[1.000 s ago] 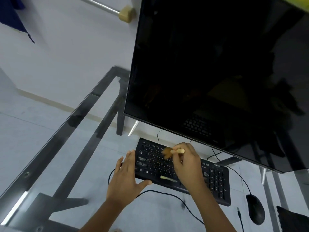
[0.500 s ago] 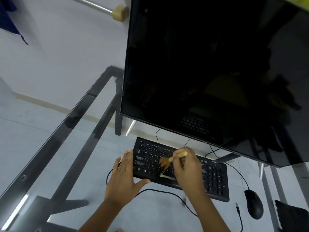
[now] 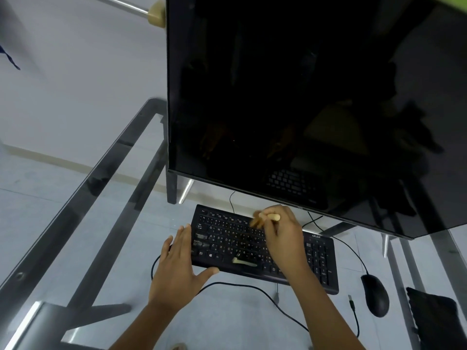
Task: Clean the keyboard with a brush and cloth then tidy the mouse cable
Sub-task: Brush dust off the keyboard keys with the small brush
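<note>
- I see the flat black computer keyboard (image 3: 265, 245) lying on the clear glass desk (image 3: 75, 248) with its dark metal frame, just below the lower edge of the big black monitor screen (image 3: 303, 97).
- My right hand (image 3: 283, 238) is over the keyboard's middle, fingers curled around a small pale wooden-handled brush (image 3: 265, 219); its blurred brown bristles touch the upper key rows.
- My left hand (image 3: 177, 269) rests at the keyboard's left end, fingers straight and spread, thumb lying along the front edge; it holds nothing.
- A pale smear or strip (image 3: 243, 261) sits on the keyboard's space bar area; I cannot tell what it is.
- The black computer mouse (image 3: 375, 295) lies on the desk right of the keyboard, apart from it.
- A thin black cable (image 3: 252, 289) loops loose across the desk in front of the keyboard.
- A dark cloth (image 3: 434, 317) lies right of the mouse, far from the keyboard.
</note>
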Demonstrator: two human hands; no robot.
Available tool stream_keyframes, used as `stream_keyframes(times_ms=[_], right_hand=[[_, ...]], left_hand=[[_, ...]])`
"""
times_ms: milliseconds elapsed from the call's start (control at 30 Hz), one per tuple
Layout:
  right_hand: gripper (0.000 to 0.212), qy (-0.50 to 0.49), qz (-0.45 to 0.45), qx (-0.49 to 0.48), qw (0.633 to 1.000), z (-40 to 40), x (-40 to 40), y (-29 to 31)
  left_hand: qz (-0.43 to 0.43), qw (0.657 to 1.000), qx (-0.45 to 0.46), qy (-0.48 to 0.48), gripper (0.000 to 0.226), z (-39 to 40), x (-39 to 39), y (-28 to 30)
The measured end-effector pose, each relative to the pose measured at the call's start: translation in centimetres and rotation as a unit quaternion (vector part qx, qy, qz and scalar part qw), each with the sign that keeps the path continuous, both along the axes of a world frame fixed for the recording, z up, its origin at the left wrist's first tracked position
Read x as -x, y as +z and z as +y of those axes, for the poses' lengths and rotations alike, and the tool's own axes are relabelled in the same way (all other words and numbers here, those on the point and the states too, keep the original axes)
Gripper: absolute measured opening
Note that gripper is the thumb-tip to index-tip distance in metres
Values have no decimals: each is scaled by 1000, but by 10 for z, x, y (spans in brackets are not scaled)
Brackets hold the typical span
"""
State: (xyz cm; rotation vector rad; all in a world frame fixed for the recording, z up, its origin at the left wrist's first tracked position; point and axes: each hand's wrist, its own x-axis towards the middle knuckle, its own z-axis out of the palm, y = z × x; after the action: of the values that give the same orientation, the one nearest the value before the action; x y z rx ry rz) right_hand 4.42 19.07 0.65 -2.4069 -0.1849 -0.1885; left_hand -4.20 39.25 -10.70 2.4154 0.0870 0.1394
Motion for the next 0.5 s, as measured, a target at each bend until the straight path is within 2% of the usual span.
stream_keyframes(times_ms=[67, 133, 167, 233, 300, 400, 433, 500], right_hand=[[15, -24, 12, -46, 999, -9, 0, 3], [14, 0, 76, -71, 995, -14, 0, 3], [14, 8, 95, -46, 994, -15, 1, 2], [15, -13, 66, -5, 998, -21, 3, -2], [17, -56, 38, -12, 998, -33, 4, -1], [16, -39, 102, -52, 993, -44, 4, -2], [16, -36, 107, -32, 993, -43, 4, 0], [18, -68, 57, -20, 996, -46, 5, 1]], left_hand=[[4, 1000, -1, -4, 107, -2, 0, 0], [10, 1000, -6, -5, 108, 0, -3, 0], [12, 1000, -5, -3, 108, 1, -3, 0], [13, 1000, 3, -1, 108, 1, -1, 1], [9, 1000, 11, 4, 108, -4, 1, 4], [11, 1000, 11, 1, 108, -4, -1, 4], [15, 1000, 6, 3, 109, -1, 0, 3], [23, 1000, 0, 8, 111, 1, 2, 2]])
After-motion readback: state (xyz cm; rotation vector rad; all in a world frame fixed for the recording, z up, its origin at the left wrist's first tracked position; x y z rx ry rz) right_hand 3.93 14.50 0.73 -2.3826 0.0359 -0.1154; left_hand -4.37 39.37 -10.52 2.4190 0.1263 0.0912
